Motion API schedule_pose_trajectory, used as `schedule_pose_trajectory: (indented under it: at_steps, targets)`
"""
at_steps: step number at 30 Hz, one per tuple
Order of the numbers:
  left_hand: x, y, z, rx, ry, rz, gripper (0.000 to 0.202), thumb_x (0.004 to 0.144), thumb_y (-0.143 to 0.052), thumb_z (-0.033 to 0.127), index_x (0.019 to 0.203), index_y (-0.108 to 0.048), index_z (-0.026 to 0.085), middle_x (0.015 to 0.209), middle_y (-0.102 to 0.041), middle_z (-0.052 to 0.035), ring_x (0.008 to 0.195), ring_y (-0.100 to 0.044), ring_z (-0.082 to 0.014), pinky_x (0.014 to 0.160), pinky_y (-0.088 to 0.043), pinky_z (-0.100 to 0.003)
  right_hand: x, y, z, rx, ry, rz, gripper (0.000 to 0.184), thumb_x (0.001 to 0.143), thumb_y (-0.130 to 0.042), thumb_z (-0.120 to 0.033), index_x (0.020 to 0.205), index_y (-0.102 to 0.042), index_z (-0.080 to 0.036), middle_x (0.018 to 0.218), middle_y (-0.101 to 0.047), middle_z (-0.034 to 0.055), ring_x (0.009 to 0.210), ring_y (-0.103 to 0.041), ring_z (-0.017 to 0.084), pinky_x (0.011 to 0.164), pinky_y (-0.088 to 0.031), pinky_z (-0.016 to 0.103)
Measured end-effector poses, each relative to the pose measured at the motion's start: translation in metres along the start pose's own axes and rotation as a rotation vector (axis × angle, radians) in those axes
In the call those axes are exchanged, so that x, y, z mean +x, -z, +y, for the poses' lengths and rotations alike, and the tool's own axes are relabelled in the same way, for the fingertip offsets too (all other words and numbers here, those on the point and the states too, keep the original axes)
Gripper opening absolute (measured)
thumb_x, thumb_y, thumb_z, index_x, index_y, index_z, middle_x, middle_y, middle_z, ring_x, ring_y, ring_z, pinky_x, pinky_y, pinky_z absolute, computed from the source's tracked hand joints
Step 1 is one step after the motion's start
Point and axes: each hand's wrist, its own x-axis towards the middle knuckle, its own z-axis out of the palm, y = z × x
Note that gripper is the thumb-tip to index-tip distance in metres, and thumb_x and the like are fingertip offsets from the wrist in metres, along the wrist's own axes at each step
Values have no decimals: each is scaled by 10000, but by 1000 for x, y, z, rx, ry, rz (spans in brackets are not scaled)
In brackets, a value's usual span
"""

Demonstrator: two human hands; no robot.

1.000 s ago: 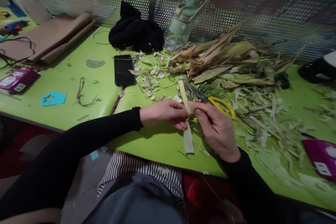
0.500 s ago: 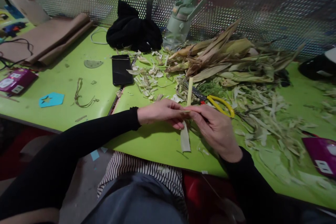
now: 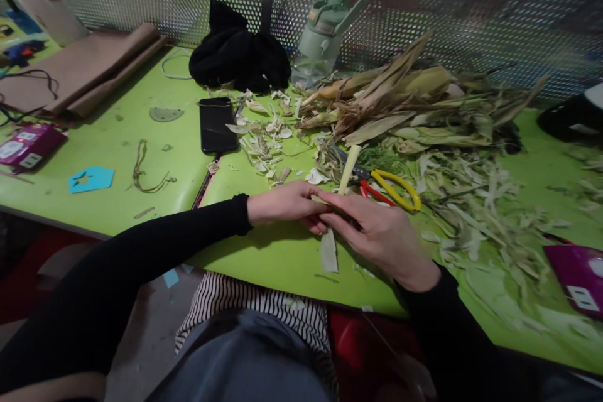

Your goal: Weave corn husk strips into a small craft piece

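Note:
Between my hands are pale strips of corn husk (image 3: 349,169), one reaching up past my fingers and a flat end hanging down toward the table edge. My left hand (image 3: 292,204) pinches the husk from the left, its lower fingers curled under. From the right, my right hand (image 3: 377,229) grips the strip where it crosses, with the fingertips of both hands meeting; the exact crossing is hidden by the fingers. Just beyond my right hand lie scissors (image 3: 393,188) with one yellow and one red handle, their blades partly under husk scraps.
A heap of dried corn husks (image 3: 391,100) lies behind, with shredded scraps (image 3: 480,213) to the right. Around stand a green bottle (image 3: 325,31), black cloth (image 3: 240,53), a phone (image 3: 218,125), a blue star cut-out card (image 3: 91,179) and purple boxes (image 3: 577,276). A perforated screen (image 3: 424,0) borders the back.
My right hand's fingers have slid left over the husk, closer to my left hand. The upper end of the strip has tilted to the right, and more of the red scissor handle shows.

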Motion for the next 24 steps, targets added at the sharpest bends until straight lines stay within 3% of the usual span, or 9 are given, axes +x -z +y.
schedule_pose_trajectory:
  at_steps: [4, 10, 17, 24]
  targets:
    - [-2, 3, 2, -40, 11, -16, 152, 949, -532, 106, 967, -676, 58, 719, -719, -50, 625, -678, -73, 800, -589, -274, 1, 5, 2, 71, 0, 36, 268, 992, -502, -269, 1181, -692, -264, 1086, -789, 31, 856, -749, 182, 725, -587, 316]
    - [-3, 7, 1, -116, -75, -133, 205, 889, -544, 13, 1013, -698, 66, 789, -736, -50, 738, -707, -84, 923, -565, -290, 2, 16, 0, 89, -55, 118, 172, 960, -512, -243, 905, -675, -235, 772, -722, 23, 664, -676, 169, 637, -540, 301]
    - [-5, 3, 3, -165, -91, -73, 258, 945, -508, 15, 1162, -642, 48, 771, -727, -33, 713, -700, -74, 872, -565, -281, -4, 17, 3, 102, -119, 112, 256, 967, -522, -239, 1187, -650, -272, 1064, -774, 34, 855, -739, 212, 742, -572, 334]
    - [-5, -3, 3, -176, -84, -21, 277, 970, -494, 41, 1208, -633, 67, 727, -718, -19, 666, -682, -68, 827, -562, -261, -3, 17, 1, 61, -127, 150, 203, 933, -533, -180, 1030, -698, -246, 940, -788, 29, 732, -735, 187, 672, -567, 309]
